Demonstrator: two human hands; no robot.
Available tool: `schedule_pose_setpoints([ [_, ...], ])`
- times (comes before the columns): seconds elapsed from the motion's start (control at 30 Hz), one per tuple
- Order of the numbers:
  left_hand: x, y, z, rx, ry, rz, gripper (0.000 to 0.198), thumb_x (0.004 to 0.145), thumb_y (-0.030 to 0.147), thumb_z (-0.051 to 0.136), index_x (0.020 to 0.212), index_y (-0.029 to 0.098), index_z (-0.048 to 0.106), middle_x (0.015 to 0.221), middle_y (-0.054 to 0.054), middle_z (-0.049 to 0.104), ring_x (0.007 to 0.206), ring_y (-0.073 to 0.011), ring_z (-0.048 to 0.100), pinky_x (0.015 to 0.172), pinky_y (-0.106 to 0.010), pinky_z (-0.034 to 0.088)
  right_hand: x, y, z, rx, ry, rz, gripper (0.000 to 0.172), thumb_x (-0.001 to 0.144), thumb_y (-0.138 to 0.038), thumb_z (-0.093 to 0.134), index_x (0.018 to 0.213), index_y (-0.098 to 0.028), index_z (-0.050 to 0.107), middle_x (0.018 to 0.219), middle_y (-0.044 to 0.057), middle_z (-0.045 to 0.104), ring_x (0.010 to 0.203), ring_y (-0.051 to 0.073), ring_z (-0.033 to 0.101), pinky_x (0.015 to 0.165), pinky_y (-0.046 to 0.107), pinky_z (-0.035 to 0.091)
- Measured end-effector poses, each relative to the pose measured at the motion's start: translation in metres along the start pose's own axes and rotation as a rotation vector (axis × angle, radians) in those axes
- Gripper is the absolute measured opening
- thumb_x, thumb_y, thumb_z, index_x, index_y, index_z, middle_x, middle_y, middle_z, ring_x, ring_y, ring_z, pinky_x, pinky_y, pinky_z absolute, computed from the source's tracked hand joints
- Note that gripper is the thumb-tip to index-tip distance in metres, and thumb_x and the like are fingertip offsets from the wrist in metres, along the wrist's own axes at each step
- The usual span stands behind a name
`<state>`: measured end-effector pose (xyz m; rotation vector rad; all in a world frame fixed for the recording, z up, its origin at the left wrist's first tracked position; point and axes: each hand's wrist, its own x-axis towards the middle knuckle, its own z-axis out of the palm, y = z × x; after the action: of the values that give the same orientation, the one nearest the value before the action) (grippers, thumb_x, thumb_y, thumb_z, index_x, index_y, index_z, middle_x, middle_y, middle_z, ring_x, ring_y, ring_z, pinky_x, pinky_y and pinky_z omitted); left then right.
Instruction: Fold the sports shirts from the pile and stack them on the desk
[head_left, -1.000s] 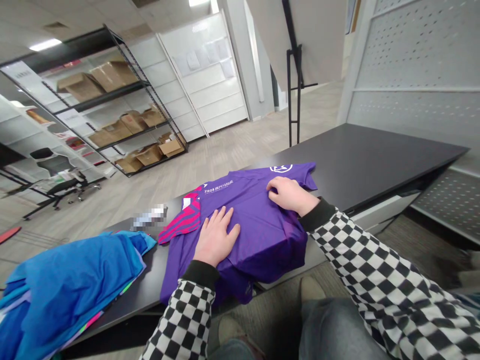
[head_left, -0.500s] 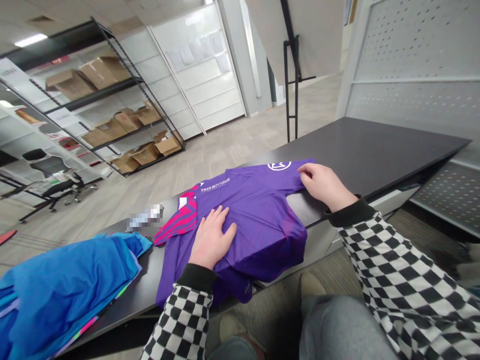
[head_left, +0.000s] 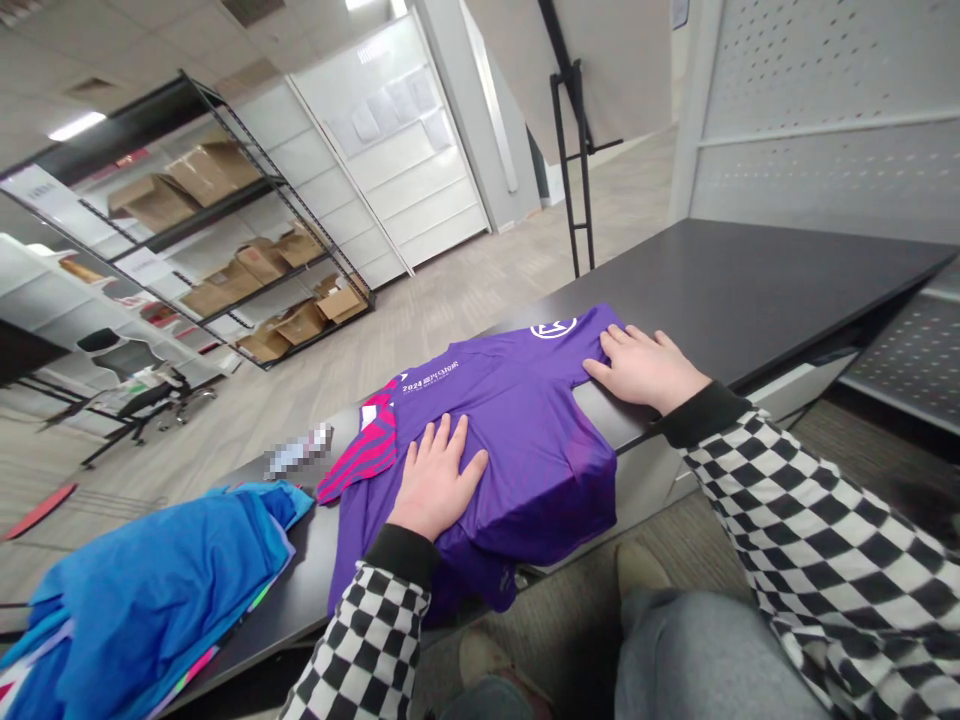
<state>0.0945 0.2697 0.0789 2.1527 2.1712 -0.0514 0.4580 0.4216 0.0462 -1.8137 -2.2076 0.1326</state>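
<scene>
A purple T-shirt (head_left: pixel 517 440) is spread across the dark table (head_left: pixel 720 290), its lower part hanging over the near edge. One sleeve has pink stripes, the other a white round logo, and white print runs across the upper part. My left hand (head_left: pixel 442 475) lies flat on the body of the shirt, fingers spread. At the end of the logo sleeve, my right hand (head_left: pixel 649 368) rests with fingers stretched out, touching the sleeve's edge and the tabletop beside it.
Blue garments (head_left: pixel 157 590) lie piled on the table at the left. A small blurred item (head_left: pixel 298 452) sits behind them. Beyond the table stand a black rack (head_left: pixel 247 230) with cardboard boxes and an office chair (head_left: pixel 139 375). A perforated panel (head_left: pixel 825 110) rises at the right.
My right hand has gone from pinching the sleeve end to lying flat with fingers out. The sleeve end looks straighter. My left hand stays on the shirt; the view has shifted slightly.
</scene>
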Motion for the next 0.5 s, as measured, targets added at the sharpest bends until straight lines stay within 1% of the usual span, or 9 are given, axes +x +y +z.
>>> schedule_pose_setpoints([
  [0.1,0.009,0.017,-0.001,0.014,0.001,0.002,0.083,0.116,0.068,0.036,0.187,0.025,0.032,0.195,-0.011,0.02,0.181,-0.0414,0.018,0.144,-0.068,0.02,0.013,0.023,-0.003,-0.01,-0.05,0.02,0.089,0.112,-0.075,0.033,0.181,-0.019,0.044,0.188,0.017,0.037,0.173,0.047,0.034,0.139,0.077,0.022],
  [0.2,0.022,0.043,0.0,-0.007,0.014,0.004,0.085,0.115,0.07,0.035,0.187,0.025,0.032,0.194,-0.012,0.022,0.181,-0.0407,0.019,0.145,-0.067,0.02,0.032,0.055,-0.01,-0.029,-0.109,0.022,0.094,0.108,-0.08,0.035,0.184,-0.025,0.039,0.19,0.012,0.034,0.174,0.047,0.031,0.14,0.077,0.019],
  [0.3,0.036,0.076,0.001,-0.054,0.027,-0.017,0.087,0.113,0.071,0.035,0.186,0.025,0.034,0.194,-0.012,0.023,0.181,-0.0412,0.019,0.145,-0.067,0.019,0.049,0.086,-0.019,-0.044,-0.13,0.037,0.095,0.106,-0.082,0.038,0.184,-0.028,0.039,0.19,0.009,0.034,0.174,0.047,0.031,0.141,0.077,0.019],
  [0.37,0.042,0.098,0.002,-0.099,0.032,-0.033,0.089,0.113,0.071,0.035,0.186,0.021,0.034,0.194,-0.015,0.023,0.18,-0.0436,0.019,0.145,-0.069,0.018,0.058,0.101,-0.025,-0.051,-0.118,0.067,0.095,0.106,-0.082,0.039,0.183,-0.027,0.04,0.19,0.01,0.035,0.173,0.048,0.032,0.14,0.078,0.019],
  [0.43,0.045,0.115,0.005,-0.149,0.046,-0.04,0.091,0.112,0.071,0.035,0.186,0.017,0.034,0.194,-0.017,0.023,0.18,-0.046,0.019,0.144,-0.072,0.017,0.064,0.112,-0.028,-0.057,-0.1,0.089,0.094,0.106,-0.08,0.041,0.183,-0.025,0.042,0.189,0.012,0.037,0.173,0.049,0.033,0.139,0.078,0.018],
  [0.5,0.046,0.126,0.008,-0.2,0.073,-0.034,0.09,0.112,0.071,0.037,0.185,0.018,0.037,0.193,-0.017,0.026,0.18,-0.0471,0.02,0.144,-0.073,0.017,0.067,0.116,-0.031,-0.066,-0.089,0.097,0.093,0.106,-0.079,0.043,0.181,-0.025,0.045,0.189,0.012,0.038,0.173,0.048,0.033,0.14,0.077,0.017],
])
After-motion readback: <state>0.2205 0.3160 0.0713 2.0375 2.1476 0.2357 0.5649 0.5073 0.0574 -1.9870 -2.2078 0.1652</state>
